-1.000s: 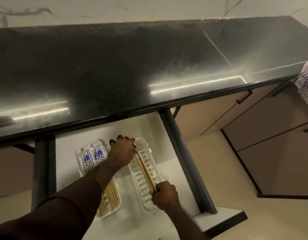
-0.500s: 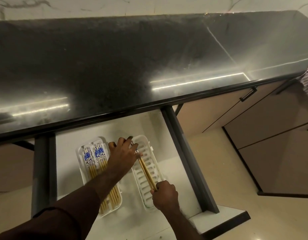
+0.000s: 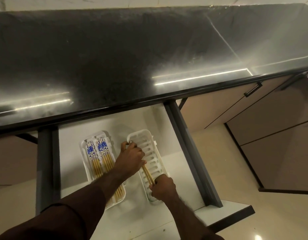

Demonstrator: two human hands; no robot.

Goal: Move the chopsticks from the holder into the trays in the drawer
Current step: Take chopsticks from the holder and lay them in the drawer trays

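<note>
Nearest to the camera, the right hand (image 3: 162,187) pinches the near end of a pair of chopsticks (image 3: 147,174), fingers curled around them. The pair lies along the left side of the right tray (image 3: 155,163), low over its slotted floor; I cannot tell if it already touches. The left hand (image 3: 130,157) reaches across with curled fingers and covers the far end of the pair, and its fingertips rest at the far left rim of this tray. I judge that it guides or holds the pair, but the grip itself is hidden.

The left tray (image 3: 84,153) already holds many chopsticks with blue patterned tops, so I think a large part of the task is done. The right tray has only this pair, and most of its room is free. The holder is not in view, so what is left I cannot say.

The drawer (image 3: 168,135) is open, with bare floor around both trays. The black counter (image 3: 149,58) edge overhangs the far part, so room to lift is less there.
</note>
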